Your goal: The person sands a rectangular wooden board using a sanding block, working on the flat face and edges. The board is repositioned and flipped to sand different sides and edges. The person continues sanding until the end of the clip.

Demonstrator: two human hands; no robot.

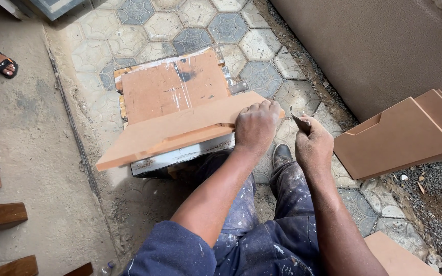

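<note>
Brown fibreboard is everywhere around me: a big stack of cut panels (405, 135) leans against the wall on my right, well apart from my hands. Across my low work stand (172, 89) lies the long board (180, 128) I am working on, tilted so its far end drops toward the left. My left hand (256, 125) presses flat on that board's right end, fingers curled over its upper edge. Just beside it, off the board's end, my right hand (313, 145) is closed around a folded scrap of sandpaper (300, 121), pinched at the fingertips. Below, my shoe (281, 155) rests on the hexagonal paving.
</note>
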